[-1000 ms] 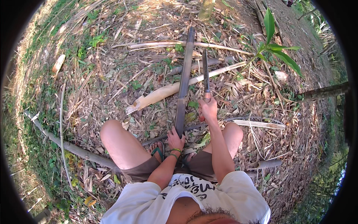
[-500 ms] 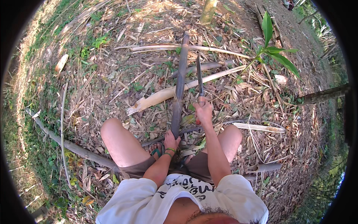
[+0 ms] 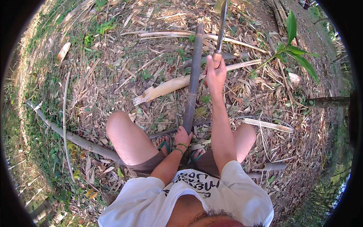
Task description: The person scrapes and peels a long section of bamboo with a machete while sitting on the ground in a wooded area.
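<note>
My left grip point(image 3: 183, 135) wraps the dark pole point(image 3: 194, 72), my right grip point(image 3: 216, 77) the knife point(image 3: 222, 28). The pole looks unsplit so far

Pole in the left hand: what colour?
The pole is dark grey-brown; the head view shows it best.

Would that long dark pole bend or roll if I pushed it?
The dark pole looks straight along its length, so it is probably stiff. Its sides seem rounded, so it might roll, though the left hand gripping its near end would likely steady it.
</note>
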`<state>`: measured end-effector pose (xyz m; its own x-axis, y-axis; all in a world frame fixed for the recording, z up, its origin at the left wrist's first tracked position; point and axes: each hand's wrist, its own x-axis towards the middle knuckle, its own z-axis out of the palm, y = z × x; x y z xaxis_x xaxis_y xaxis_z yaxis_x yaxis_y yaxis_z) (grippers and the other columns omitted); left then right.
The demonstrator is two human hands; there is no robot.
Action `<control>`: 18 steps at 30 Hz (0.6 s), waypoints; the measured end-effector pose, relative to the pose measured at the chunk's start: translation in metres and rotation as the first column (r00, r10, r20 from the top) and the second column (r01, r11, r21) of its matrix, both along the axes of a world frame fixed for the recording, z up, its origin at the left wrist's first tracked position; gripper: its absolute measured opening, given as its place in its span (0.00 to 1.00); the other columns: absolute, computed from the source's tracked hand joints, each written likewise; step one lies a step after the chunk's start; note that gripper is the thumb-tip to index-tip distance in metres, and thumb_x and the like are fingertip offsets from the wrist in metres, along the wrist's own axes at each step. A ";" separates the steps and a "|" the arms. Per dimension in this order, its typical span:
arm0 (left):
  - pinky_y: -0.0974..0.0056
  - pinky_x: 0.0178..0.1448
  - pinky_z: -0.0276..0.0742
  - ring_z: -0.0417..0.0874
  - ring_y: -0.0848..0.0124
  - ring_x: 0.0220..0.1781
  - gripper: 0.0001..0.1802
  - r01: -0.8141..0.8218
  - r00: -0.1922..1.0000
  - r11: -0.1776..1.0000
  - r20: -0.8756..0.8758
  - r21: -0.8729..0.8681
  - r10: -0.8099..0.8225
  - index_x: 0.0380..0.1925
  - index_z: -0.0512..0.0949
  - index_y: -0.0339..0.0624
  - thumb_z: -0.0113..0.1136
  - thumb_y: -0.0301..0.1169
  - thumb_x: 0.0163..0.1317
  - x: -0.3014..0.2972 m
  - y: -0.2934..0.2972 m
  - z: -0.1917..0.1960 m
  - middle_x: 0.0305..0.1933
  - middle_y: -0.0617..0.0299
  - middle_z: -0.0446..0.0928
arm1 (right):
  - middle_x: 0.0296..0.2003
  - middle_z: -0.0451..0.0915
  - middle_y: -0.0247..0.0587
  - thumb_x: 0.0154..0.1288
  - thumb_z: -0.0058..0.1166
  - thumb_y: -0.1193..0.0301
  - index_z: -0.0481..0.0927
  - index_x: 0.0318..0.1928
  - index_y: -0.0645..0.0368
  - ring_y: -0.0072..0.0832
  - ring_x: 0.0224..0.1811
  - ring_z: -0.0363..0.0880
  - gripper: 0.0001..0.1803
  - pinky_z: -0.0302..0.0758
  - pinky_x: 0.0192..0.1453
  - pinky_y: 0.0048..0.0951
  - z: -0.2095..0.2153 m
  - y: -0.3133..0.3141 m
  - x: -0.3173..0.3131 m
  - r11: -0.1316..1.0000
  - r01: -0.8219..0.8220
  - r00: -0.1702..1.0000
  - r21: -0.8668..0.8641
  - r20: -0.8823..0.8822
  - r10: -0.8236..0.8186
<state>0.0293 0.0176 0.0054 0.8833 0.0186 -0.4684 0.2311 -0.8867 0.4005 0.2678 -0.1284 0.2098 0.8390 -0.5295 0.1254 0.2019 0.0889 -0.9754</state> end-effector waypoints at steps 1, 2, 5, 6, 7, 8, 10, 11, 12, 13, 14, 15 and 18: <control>0.48 0.49 0.82 0.82 0.44 0.49 0.34 0.011 1.000 1.000 0.007 0.004 -0.011 0.48 0.64 0.33 0.70 0.47 0.56 0.000 -0.001 -0.002 0.48 0.40 0.76 | 0.17 0.69 0.26 0.74 0.56 0.63 0.71 0.37 0.57 0.13 0.14 0.65 0.13 0.61 0.16 0.19 0.010 -0.001 0.005 1.000 0.020 0.999 -0.023 0.025 -0.020; 0.48 0.49 0.82 0.82 0.45 0.49 0.34 0.017 1.000 1.000 0.024 0.007 -0.017 0.47 0.64 0.33 0.70 0.48 0.56 0.004 -0.002 -0.005 0.48 0.40 0.76 | 0.18 0.68 0.26 0.74 0.56 0.63 0.70 0.36 0.57 0.13 0.14 0.65 0.13 0.60 0.16 0.19 0.019 -0.002 0.013 0.998 0.036 0.998 -0.046 0.061 -0.034; 0.50 0.49 0.84 0.82 0.46 0.50 0.34 -0.002 1.000 1.000 -0.023 0.030 0.003 0.47 0.64 0.35 0.72 0.47 0.55 0.003 0.000 -0.010 0.48 0.43 0.75 | 0.18 0.67 0.25 0.75 0.55 0.63 0.68 0.35 0.56 0.11 0.15 0.65 0.14 0.59 0.16 0.18 -0.002 0.003 0.042 0.984 0.133 0.982 -0.120 0.151 -0.114; 0.50 0.49 0.84 0.82 0.47 0.50 0.34 0.001 0.999 1.000 -0.038 0.028 0.000 0.47 0.64 0.35 0.72 0.47 0.55 0.005 -0.001 -0.011 0.48 0.44 0.75 | 0.18 0.66 0.24 0.75 0.55 0.63 0.68 0.34 0.56 0.11 0.15 0.65 0.14 0.59 0.16 0.17 -0.023 0.003 0.053 0.972 0.185 0.971 -0.145 0.180 -0.158; 0.50 0.49 0.84 0.82 0.47 0.50 0.34 -0.002 0.999 1.000 -0.054 0.028 0.003 0.47 0.64 0.35 0.72 0.47 0.55 0.006 -0.003 -0.010 0.47 0.45 0.75 | 0.17 0.67 0.26 0.74 0.56 0.61 0.70 0.31 0.57 0.13 0.14 0.64 0.17 0.62 0.15 0.23 -0.045 0.003 0.064 0.944 0.247 0.967 -0.220 0.125 -0.223; 0.50 0.49 0.84 0.82 0.47 0.50 0.34 -0.005 0.997 1.000 -0.073 0.029 0.007 0.47 0.63 0.35 0.72 0.47 0.55 0.007 -0.004 -0.008 0.47 0.45 0.75 | 0.17 0.69 0.28 0.73 0.56 0.59 0.71 0.30 0.58 0.15 0.14 0.66 0.19 0.64 0.17 0.25 -0.067 0.003 0.073 0.922 0.258 0.966 -0.288 0.053 -0.254; 0.50 0.49 0.84 0.82 0.47 0.50 0.35 0.011 0.997 1.000 -0.072 0.021 -0.009 0.47 0.63 0.35 0.72 0.47 0.55 0.010 -0.006 -0.005 0.47 0.45 0.74 | 0.17 0.72 0.34 0.72 0.57 0.55 0.72 0.27 0.60 0.20 0.15 0.71 0.23 0.69 0.20 0.29 -0.106 0.000 0.086 0.865 0.265 0.940 -0.426 -0.086 -0.330; 0.49 0.49 0.84 0.82 0.47 0.50 0.35 0.030 0.998 1.000 -0.053 0.008 -0.029 0.47 0.63 0.35 0.72 0.47 0.55 0.009 -0.008 -0.005 0.47 0.45 0.74 | 0.23 0.76 0.44 0.70 0.57 0.52 0.76 0.30 0.64 0.33 0.24 0.75 0.24 0.71 0.31 0.35 -0.128 -0.009 0.086 0.892 0.170 0.911 -0.419 -0.279 -0.305; 0.49 0.49 0.84 0.82 0.47 0.50 0.35 0.060 0.998 0.998 -0.031 -0.007 -0.061 0.47 0.63 0.35 0.72 0.47 0.55 0.009 -0.011 -0.003 0.48 0.45 0.74 | 0.30 0.80 0.55 0.69 0.57 0.50 0.79 0.34 0.68 0.46 0.32 0.79 0.28 0.74 0.41 0.41 -0.150 -0.025 0.084 0.916 0.091 0.843 -0.392 -0.459 -0.281; 0.49 0.49 0.84 0.82 0.47 0.50 0.35 0.061 0.997 0.998 -0.049 -0.020 -0.062 0.47 0.63 0.35 0.72 0.47 0.55 0.009 -0.013 -0.001 0.48 0.45 0.74 | 0.36 0.83 0.65 0.67 0.57 0.47 0.82 0.38 0.72 0.59 0.41 0.83 0.32 0.76 0.51 0.47 -0.159 -0.033 0.088 0.941 0.004 0.748 -0.337 -0.624 -0.227; 0.49 0.49 0.83 0.82 0.46 0.50 0.35 0.049 0.996 0.999 -0.071 -0.023 -0.051 0.47 0.63 0.35 0.72 0.47 0.55 0.010 -0.010 -0.002 0.48 0.45 0.74 | 0.36 0.83 0.67 0.67 0.56 0.47 0.83 0.39 0.72 0.60 0.43 0.83 0.32 0.76 0.53 0.47 -0.157 -0.029 0.089 0.927 -0.012 0.760 -0.374 -0.606 -0.235; 0.49 0.49 0.83 0.82 0.46 0.50 0.35 0.024 0.995 0.999 -0.095 -0.021 -0.026 0.47 0.63 0.35 0.72 0.47 0.55 0.012 -0.007 -0.004 0.48 0.45 0.74 | 0.37 0.83 0.68 0.68 0.55 0.46 0.83 0.40 0.73 0.61 0.44 0.82 0.33 0.75 0.54 0.48 -0.146 -0.020 0.090 0.913 -0.039 0.776 -0.407 -0.588 -0.229; 0.48 0.49 0.83 0.82 0.45 0.50 0.35 -0.011 0.992 0.999 -0.127 -0.034 0.006 0.47 0.63 0.34 0.72 0.47 0.55 0.011 0.000 -0.008 0.48 0.44 0.75 | 0.26 0.82 0.54 0.70 0.49 0.41 0.81 0.36 0.72 0.41 0.25 0.82 0.38 0.79 0.37 0.44 -0.059 -0.017 0.126 0.795 0.128 0.932 -0.593 -0.203 -0.301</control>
